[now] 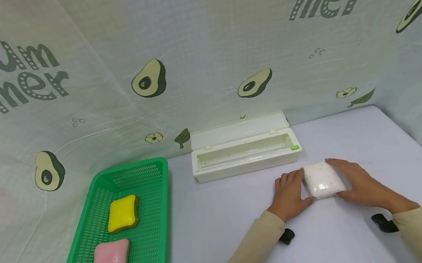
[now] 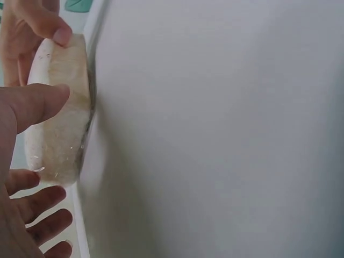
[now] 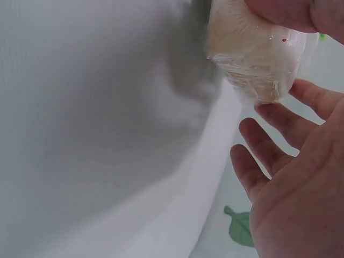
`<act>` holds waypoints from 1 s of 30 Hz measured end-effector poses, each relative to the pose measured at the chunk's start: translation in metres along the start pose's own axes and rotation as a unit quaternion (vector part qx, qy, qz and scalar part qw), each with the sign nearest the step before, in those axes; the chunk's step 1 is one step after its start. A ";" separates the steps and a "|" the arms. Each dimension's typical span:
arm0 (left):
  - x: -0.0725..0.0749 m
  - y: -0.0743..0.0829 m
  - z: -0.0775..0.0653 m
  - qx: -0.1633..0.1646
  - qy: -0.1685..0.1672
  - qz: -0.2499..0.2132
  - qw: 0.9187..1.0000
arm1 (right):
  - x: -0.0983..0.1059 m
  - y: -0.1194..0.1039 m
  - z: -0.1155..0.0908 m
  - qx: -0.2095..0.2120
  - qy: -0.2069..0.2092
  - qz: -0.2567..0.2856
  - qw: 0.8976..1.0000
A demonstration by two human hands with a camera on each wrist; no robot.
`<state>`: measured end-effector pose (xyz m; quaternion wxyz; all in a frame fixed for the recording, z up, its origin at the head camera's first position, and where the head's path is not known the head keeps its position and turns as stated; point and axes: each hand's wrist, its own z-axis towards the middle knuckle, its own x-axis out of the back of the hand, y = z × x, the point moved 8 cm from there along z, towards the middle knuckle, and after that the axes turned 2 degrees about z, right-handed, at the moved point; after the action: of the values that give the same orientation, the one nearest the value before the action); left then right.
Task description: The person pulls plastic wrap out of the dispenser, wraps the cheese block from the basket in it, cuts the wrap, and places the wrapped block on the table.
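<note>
A white, speckled, square block (image 1: 323, 179) wrapped in clear film is held between both hands at the right of the table. My left hand (image 1: 290, 194) grips its left side, with the thumb on the near face and the index finger at the far corner. On the opposite side my right hand (image 1: 357, 182) holds it the same way, thumb near and fingertips far. Both wrist views show the block (image 2: 59, 123) between thumb and index finger, the other fingers spread apart. Loosely gathered film shows on the block's end (image 3: 258, 70) in the right wrist view.
A long white box (image 1: 247, 165) with a raised lid (image 1: 240, 130) and a green slider (image 1: 294, 147) stands at the back. At the left lies a green basket (image 1: 166, 203) holding a yellow block (image 1: 121, 213) and a pink block (image 1: 109, 262). Printed cloth (image 1: 199, 59) hangs behind the table.
</note>
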<state>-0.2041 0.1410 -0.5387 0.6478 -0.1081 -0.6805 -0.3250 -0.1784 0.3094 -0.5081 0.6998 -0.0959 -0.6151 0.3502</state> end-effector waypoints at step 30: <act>-0.003 0.026 0.023 -0.013 -0.049 0.006 0.999 | 0.015 0.047 -0.007 -0.056 -0.018 -0.046 0.997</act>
<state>-0.2079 0.1753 -0.5328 0.6145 -0.1363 -0.7062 -0.3241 -0.1892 0.3550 -0.5246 0.6975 -0.1007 -0.6500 0.2843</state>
